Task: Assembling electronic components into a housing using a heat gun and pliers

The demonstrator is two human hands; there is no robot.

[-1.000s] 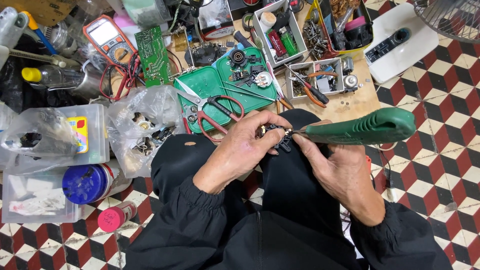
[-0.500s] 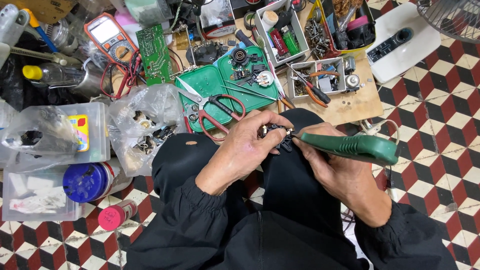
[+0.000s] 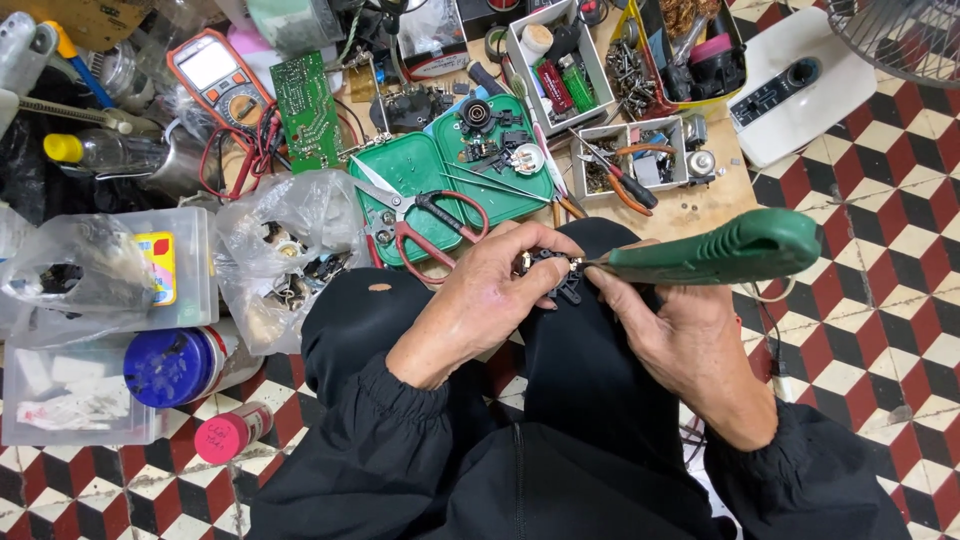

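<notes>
Just beyond my hands, red-handled steel scissors [image 3: 425,222] lie open on a shallow green plastic tray [image 3: 415,175] of small parts, blocking any reach straight ahead. To my left, a crumpled clear plastic bag of parts [image 3: 285,255] and a blue-lidded jar [image 3: 165,365] crowd my knee. To my right, the red, black and white checkered floor [image 3: 880,300] lies open. Behind the tray, the wooden bench [image 3: 725,195] is packed with parts boxes.

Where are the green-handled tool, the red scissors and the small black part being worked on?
green-handled tool [image 3: 720,250], head view, middle of its handle.
red scissors [image 3: 435,225], head view, on a red handle loop.
small black part [image 3: 567,285], head view, its exposed lower edge.
</notes>
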